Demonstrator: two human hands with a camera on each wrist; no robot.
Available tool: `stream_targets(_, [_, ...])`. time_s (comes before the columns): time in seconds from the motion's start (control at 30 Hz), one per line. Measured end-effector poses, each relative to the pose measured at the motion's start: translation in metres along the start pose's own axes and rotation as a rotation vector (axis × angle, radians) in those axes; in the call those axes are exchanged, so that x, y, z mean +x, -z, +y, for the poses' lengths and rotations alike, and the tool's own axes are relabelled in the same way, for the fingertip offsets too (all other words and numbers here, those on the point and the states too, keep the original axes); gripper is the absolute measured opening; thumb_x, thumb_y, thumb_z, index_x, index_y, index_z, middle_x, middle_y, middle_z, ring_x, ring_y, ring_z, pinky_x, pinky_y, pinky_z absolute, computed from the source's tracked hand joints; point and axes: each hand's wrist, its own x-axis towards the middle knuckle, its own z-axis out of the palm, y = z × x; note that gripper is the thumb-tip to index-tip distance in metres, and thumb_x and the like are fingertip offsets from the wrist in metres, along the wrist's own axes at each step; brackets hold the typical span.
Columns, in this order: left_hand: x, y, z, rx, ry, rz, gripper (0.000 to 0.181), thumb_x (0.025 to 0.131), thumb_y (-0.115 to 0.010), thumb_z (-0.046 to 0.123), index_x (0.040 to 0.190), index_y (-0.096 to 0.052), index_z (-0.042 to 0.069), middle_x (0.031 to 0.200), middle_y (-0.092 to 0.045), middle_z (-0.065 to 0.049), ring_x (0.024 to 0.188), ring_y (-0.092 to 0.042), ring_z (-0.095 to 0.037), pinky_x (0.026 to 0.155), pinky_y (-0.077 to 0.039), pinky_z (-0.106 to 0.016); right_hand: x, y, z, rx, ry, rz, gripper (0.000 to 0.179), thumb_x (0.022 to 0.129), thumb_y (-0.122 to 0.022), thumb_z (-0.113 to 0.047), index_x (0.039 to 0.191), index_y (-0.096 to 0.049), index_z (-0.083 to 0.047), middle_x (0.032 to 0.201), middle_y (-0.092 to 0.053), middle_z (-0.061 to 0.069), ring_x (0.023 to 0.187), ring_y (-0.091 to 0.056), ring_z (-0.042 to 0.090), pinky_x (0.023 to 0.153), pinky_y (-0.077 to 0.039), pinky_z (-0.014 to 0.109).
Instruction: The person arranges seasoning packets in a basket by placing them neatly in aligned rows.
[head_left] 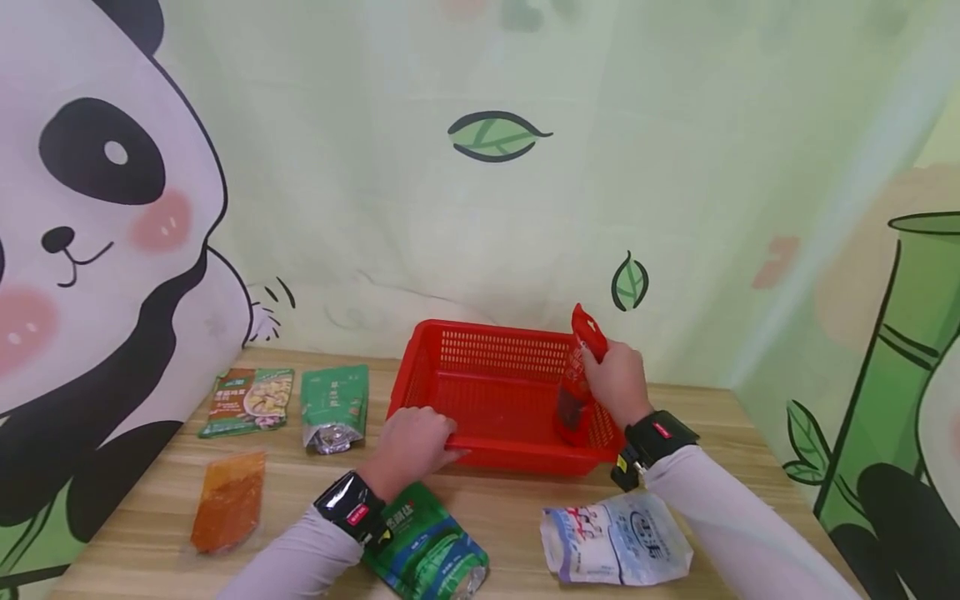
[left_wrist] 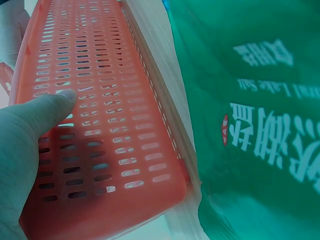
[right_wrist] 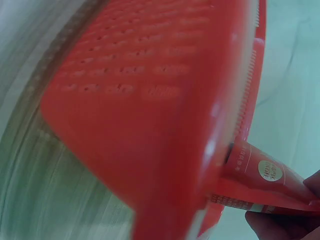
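A red plastic basket (head_left: pixel 517 457) with slotted walls stands at the back of the table. My left hand (head_left: pixel 412 443) grips its front rim near the left corner, the thumb (left_wrist: pixel 55 107) lying on the outer wall. Inside the basket's right end, a red pouch (head_left: pixel 574 387) stands nearly upright. My right hand (head_left: pixel 621 382) pinches this pouch near its top; the right wrist view shows its lower part hidden behind the rim. Below my left wrist lies a green lake salt bag (head_left: pixel 438 546), partly covered by the wrist. Near my right forearm lies a white and blue bag (head_left: pixel 622 540).
Left of the basket are a green pouch (head_left: pixel 335 404) with a silvery lower end and a flat food packet (head_left: pixel 250 402) with a dish printed on it. An orange-brown packet (head_left: pixel 228 504) lies nearer the front. A printed panda curtain (head_left: pixel 360 192) hangs close behind the basket.
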Motion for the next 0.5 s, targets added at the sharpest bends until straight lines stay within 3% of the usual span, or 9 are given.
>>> stream_targets(0.23, [0.001, 0.001, 0.000, 0.020, 0.006, 0.001, 0.035, 0.083, -0.083, 0.047, 0.091, -0.078, 0.014, 0.066, -0.069, 0.004, 0.054, -0.053, -0.009, 0.058, -0.049, -0.024, -0.015, 0.000, -0.005, -0.026, 0.006, -0.043, 0.037, 0.101, -0.064, -0.033, 0.119, -0.065, -0.002, 0.091, -0.074, 0.015, 0.067, -0.066, 0.025, 0.059, -0.057, 0.026])
stream_targets(0.5, [0.001, -0.002, 0.000, 0.007, -0.003, 0.014, 0.033, 0.083, -0.083, 0.047, 0.085, -0.075, 0.015, 0.063, -0.067, 0.005, 0.053, -0.051, -0.009, 0.057, -0.047, -0.022, -0.021, -0.002, -0.004, -0.021, 0.006, -0.025, 0.037, 0.101, -0.065, -0.033, 0.121, -0.065, -0.002, 0.095, -0.075, 0.016, 0.069, -0.068, 0.025, 0.065, -0.062, 0.032])
